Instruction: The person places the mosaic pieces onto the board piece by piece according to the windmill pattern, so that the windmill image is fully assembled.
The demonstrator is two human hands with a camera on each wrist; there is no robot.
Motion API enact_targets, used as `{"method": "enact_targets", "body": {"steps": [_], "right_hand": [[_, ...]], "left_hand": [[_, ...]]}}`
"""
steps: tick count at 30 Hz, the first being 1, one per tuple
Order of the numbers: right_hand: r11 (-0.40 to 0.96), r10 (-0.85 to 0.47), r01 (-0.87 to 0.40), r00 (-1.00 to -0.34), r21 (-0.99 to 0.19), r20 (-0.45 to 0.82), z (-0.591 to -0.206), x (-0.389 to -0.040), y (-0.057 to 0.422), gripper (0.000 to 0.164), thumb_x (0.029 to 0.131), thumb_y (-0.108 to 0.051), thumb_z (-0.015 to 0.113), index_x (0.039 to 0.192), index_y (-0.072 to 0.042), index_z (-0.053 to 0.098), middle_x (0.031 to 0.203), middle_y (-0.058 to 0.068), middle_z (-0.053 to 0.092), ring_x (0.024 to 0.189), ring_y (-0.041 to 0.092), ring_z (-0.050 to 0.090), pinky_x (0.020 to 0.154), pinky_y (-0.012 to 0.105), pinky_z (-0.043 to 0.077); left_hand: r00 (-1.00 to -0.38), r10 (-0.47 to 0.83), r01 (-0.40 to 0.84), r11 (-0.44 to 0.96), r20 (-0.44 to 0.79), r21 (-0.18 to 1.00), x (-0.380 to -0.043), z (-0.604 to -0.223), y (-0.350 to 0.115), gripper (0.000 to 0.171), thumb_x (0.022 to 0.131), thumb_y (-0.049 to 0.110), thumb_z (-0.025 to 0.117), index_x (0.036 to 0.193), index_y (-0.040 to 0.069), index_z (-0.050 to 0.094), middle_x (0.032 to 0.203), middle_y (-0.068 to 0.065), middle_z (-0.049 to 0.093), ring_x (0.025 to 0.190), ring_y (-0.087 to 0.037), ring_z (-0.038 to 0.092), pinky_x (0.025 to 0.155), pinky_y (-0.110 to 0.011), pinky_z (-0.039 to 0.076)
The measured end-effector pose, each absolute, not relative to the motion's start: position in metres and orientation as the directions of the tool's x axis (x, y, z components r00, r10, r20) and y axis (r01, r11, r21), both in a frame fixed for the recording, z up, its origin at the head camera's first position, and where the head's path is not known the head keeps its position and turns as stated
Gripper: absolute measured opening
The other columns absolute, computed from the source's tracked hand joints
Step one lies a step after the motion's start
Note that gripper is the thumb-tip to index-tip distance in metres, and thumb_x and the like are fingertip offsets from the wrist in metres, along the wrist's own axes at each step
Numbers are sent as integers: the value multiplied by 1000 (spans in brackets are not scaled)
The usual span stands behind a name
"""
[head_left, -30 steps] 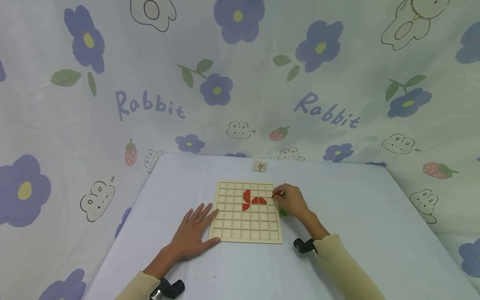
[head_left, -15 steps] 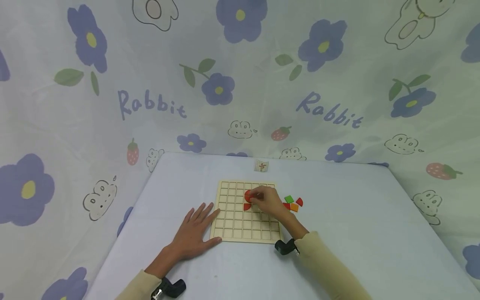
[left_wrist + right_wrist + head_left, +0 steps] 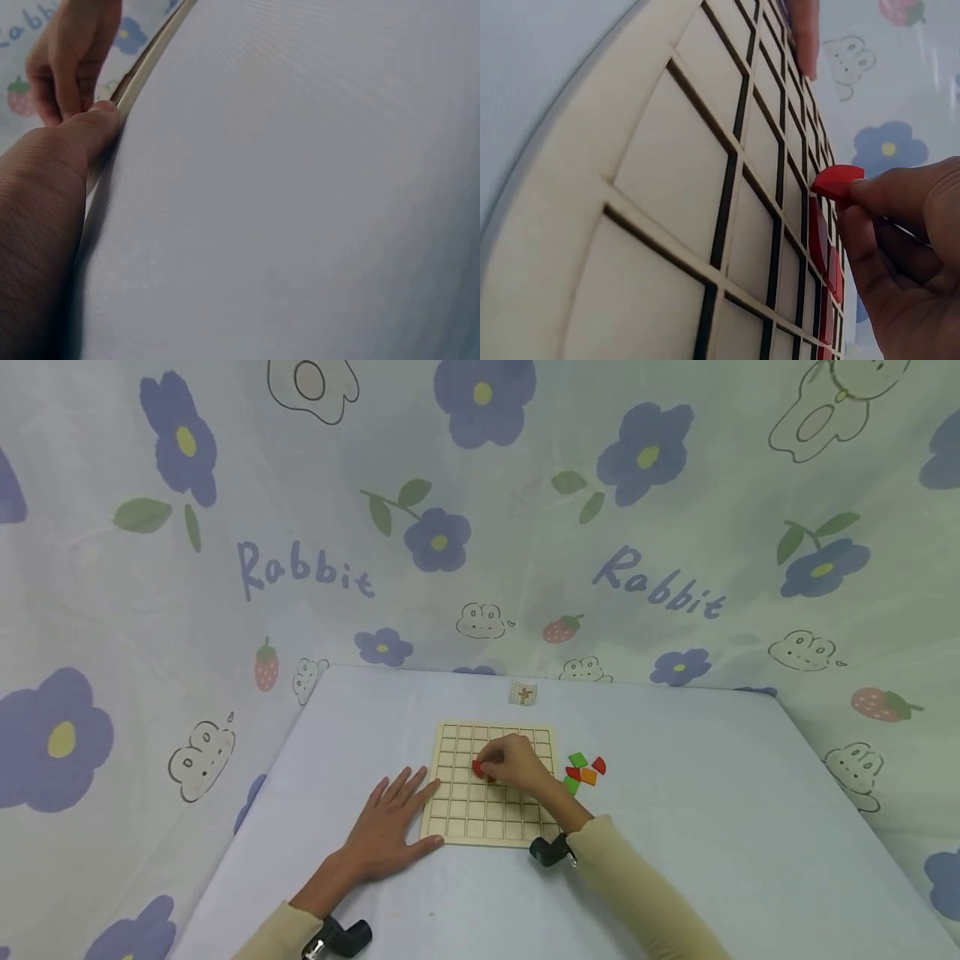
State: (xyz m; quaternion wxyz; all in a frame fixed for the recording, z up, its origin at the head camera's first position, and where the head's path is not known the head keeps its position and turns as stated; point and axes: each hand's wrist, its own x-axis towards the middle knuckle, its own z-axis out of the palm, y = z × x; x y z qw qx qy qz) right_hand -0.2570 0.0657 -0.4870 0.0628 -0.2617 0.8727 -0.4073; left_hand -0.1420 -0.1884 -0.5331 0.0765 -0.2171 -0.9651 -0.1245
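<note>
A pale wooden grid board [image 3: 476,831] lies on the white table. My right hand [image 3: 517,764] is over its middle, pinching a red quarter-circle tile [image 3: 838,184] between thumb and index finger, tilted above the cells. Below it, in the right wrist view, red tiles [image 3: 819,236] sit in the grid; in the head view the hand hides most of them. My left hand [image 3: 382,827] is spread at the board's left side, fingertips on its edge and thumb at the near left corner. The left wrist view shows that thumb [image 3: 101,120] against the board's side.
Right of the board lie several loose tiles, among them a green tile [image 3: 577,760], a red quarter-circle tile [image 3: 598,765] and an orange tile [image 3: 588,777]. A small card [image 3: 522,693] with a gridded pattern lies behind the board. A printed curtain [image 3: 480,568] hangs behind the table.
My right hand has moved left from the board's right edge to its middle, carrying the red tile. This uncovers the loose tiles at the right. My left hand stays put.
</note>
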Motion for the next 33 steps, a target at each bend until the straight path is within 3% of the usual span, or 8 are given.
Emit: {"method": "enact_targets", "body": {"steps": [7,13,18,26,33], "right_hand": [[588,-502,-487,-846,-645,180,-494,-256,61,5,85,-10,77,91,-9,78,86,-4,69,74,7,60,65,23,52],[673,-530,-546,-827,-499,189,-496,-250,57,8,87,-24,78,88,-16,79,82,-11,63,73,6,55,64,23,49],[715,-528,-578,-815,-393,238,-494,-248,56,7,84,-25,80,83,-18,80,78,-12,66,73,6,53,65,24,47],[663,-599,-661,-750,-351,281,-493,-247,55,5,82,-23,82,78,-20,79,71,-15,63,67,4,50,60,22,43],[630,-632,-706,-708,-325,314,-492,-248,59,4,81,-18,82,80,-20,79,76,-13,70,66,0,55,60,19,47]], "left_hand": [[-887,404,447,873,223,198,-142,-533,-188,86,88,73,49,155,21,34,161,-6,24,147,-30,17,115,-55,14],[-881,403,453,870,245,197,-142,-533,-188,86,87,72,51,153,19,37,160,-9,27,146,-32,19,114,-57,16],[-883,404,453,867,239,208,-142,-534,-187,86,88,71,51,154,19,36,160,-9,26,147,-32,18,115,-57,14],[-879,405,458,863,250,213,-142,-534,-187,85,88,70,51,154,19,36,160,-9,26,147,-32,18,115,-57,15],[-890,398,441,875,220,200,-142,-535,-187,86,88,73,48,155,22,33,161,-6,23,148,-29,15,115,-55,13]]}}
